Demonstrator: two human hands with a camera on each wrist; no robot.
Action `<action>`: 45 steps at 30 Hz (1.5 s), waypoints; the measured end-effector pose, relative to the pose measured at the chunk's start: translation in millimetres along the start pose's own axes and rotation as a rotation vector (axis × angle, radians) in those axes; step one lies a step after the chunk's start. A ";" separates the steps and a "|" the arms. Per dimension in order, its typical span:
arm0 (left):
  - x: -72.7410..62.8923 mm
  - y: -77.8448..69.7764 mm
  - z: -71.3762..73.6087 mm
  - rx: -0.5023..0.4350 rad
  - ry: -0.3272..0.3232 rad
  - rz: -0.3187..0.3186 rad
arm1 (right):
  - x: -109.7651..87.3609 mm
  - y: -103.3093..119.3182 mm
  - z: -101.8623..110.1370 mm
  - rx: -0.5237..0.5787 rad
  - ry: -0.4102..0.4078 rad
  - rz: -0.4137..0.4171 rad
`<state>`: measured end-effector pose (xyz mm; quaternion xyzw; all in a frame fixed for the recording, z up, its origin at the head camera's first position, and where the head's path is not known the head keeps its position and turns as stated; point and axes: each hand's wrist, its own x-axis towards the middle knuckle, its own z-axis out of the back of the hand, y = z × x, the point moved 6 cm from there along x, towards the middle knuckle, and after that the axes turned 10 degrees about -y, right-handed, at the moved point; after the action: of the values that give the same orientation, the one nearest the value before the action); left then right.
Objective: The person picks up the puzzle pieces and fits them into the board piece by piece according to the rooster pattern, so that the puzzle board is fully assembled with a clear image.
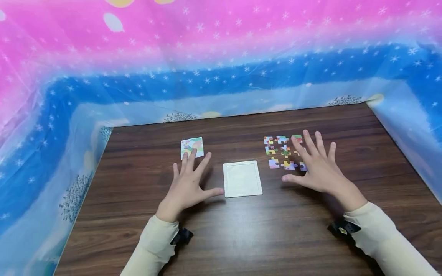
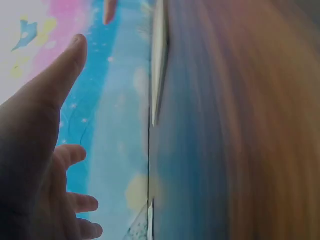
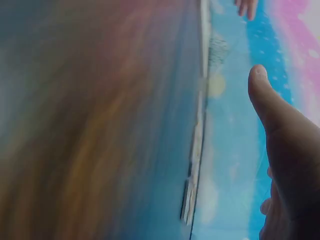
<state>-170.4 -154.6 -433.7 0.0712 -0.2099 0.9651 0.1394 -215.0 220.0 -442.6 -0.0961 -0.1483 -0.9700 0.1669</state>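
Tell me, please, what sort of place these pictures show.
Probably an indoor play or filming corner: a dark wood-grain table, jigsaw pieces lying on it near a white square board, and a snowflake-printed backdrop behind it.

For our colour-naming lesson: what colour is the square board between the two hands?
The square board is creamy white; the head view shows it best.

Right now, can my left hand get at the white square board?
Probably yes: your left hand, empty and spread, appears close beside the white square board in the head view, with nothing visible between them.
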 end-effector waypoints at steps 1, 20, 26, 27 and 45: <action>1.9 -1.7 -3.1 -0.029 0.000 -0.002 | 2.3 0.6 -0.3 0.018 -0.011 -0.002; 18.0 9.3 -48.8 -0.554 0.051 0.044 | 89.5 -4.4 -17.2 0.400 -0.088 -0.047; 23.0 5.9 -51.9 -0.455 0.058 -0.015 | 103.3 -2.4 -25.1 0.426 -0.034 -0.017; 24.1 5.6 -52.5 -0.423 0.059 -0.031 | 104.4 -1.7 -26.7 0.417 -0.024 -0.011; 26.5 6.2 -53.9 -0.247 0.125 -0.104 | 110.1 3.5 -39.2 0.295 0.057 0.011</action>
<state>-201.8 -130.9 -479.5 0.0038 -0.3141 0.9259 0.2098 -321.1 171.8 -452.5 -0.0438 -0.2838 -0.9391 0.1888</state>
